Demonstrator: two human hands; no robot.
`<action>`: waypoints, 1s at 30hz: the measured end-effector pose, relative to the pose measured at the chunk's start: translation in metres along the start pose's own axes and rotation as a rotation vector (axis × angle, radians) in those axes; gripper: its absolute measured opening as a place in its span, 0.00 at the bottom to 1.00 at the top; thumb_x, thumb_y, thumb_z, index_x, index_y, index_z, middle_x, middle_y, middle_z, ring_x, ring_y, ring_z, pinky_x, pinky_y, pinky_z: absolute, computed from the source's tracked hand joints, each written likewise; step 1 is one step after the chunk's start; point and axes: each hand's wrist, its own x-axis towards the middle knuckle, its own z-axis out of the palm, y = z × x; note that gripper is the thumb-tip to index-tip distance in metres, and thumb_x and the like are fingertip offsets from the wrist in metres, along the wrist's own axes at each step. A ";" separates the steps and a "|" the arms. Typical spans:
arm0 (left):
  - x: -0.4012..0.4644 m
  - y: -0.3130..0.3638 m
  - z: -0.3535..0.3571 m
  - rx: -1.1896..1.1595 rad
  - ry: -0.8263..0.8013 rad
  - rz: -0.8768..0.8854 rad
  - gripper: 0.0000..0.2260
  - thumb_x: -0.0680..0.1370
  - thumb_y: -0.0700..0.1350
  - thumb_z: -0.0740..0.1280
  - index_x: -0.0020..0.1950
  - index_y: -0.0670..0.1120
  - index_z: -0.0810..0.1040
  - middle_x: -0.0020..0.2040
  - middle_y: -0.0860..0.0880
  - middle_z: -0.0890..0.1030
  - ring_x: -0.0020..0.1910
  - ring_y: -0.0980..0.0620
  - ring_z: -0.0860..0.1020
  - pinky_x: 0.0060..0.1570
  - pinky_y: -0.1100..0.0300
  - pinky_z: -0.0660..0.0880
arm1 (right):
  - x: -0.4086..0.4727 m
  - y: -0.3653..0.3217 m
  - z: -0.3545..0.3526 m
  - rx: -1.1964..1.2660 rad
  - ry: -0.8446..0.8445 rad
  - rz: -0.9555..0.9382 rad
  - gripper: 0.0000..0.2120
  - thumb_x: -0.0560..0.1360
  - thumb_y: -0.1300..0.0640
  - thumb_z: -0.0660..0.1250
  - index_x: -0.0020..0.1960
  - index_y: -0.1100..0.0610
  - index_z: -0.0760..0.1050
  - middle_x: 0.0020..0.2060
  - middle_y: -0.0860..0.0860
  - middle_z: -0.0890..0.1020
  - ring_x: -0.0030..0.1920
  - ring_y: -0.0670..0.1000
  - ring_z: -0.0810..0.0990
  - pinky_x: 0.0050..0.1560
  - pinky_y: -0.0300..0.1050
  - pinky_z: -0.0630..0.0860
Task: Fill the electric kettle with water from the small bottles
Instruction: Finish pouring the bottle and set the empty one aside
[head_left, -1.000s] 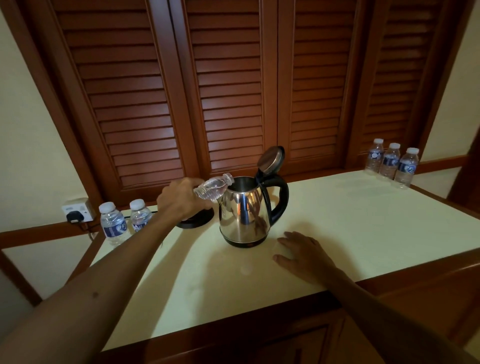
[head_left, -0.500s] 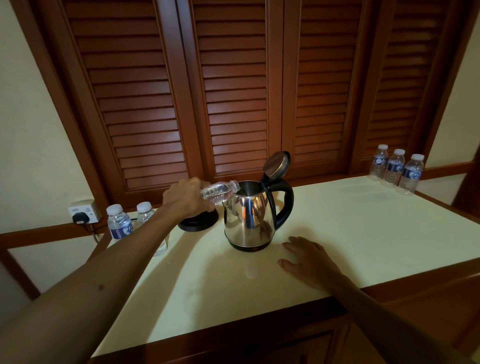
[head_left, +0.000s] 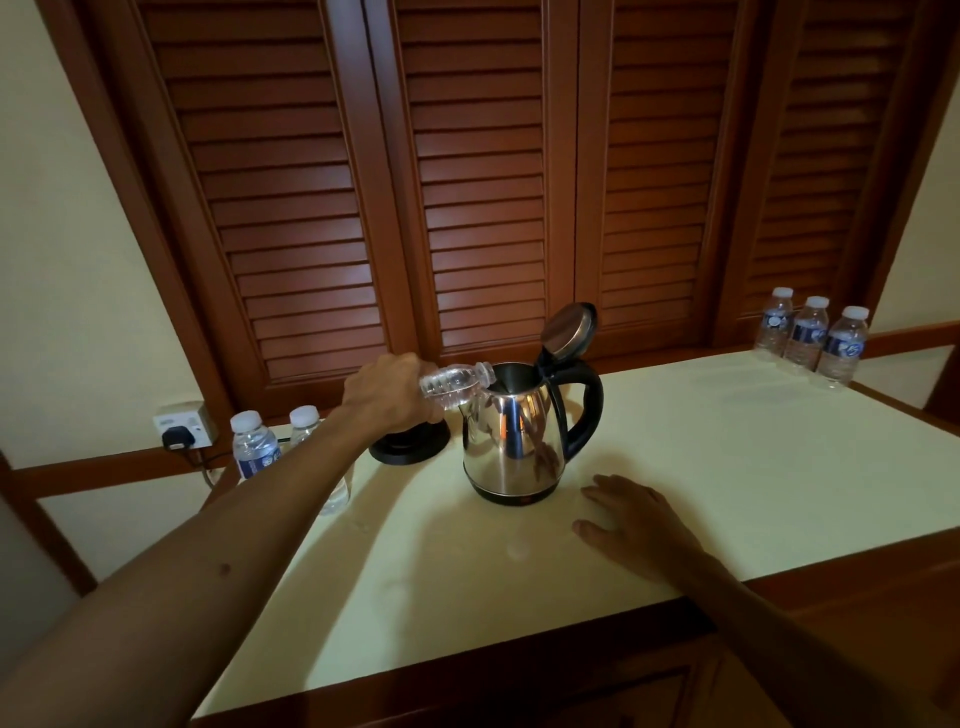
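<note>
Capped bottles (head_left: 809, 332) stand upper right; my left hand (head_left: 387, 392) grips the tipped bottle (head_left: 453, 385) at the open steel kettle (head_left: 517, 436), right hand (head_left: 636, 514) flat, fingers released, on the tabletop (head_left: 727, 457).

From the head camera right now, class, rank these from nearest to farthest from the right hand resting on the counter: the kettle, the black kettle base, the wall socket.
Measured from the right hand:
1. Kettle, just ahead and to its left.
2. Black kettle base, beyond the kettle, further left.
3. Wall socket, off the counter at the far left.
</note>
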 end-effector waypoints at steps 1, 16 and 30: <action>0.000 0.000 -0.001 0.007 -0.003 0.006 0.20 0.70 0.52 0.76 0.61 0.55 0.79 0.46 0.52 0.78 0.45 0.51 0.75 0.40 0.55 0.70 | 0.000 0.001 0.001 0.007 0.000 0.003 0.32 0.74 0.33 0.57 0.73 0.47 0.65 0.75 0.45 0.62 0.75 0.46 0.57 0.73 0.48 0.54; -0.003 0.009 -0.016 0.107 -0.040 0.040 0.19 0.72 0.52 0.74 0.60 0.50 0.76 0.47 0.52 0.72 0.46 0.51 0.72 0.43 0.55 0.68 | 0.001 0.000 0.000 0.013 0.006 0.016 0.32 0.73 0.33 0.58 0.72 0.47 0.66 0.74 0.45 0.63 0.74 0.46 0.59 0.73 0.48 0.56; -0.004 0.016 -0.026 0.176 -0.057 0.026 0.21 0.73 0.51 0.74 0.62 0.48 0.75 0.48 0.49 0.72 0.47 0.49 0.71 0.45 0.55 0.68 | 0.003 0.004 0.004 0.043 0.009 0.025 0.32 0.72 0.32 0.57 0.72 0.47 0.66 0.74 0.44 0.63 0.74 0.45 0.58 0.73 0.47 0.55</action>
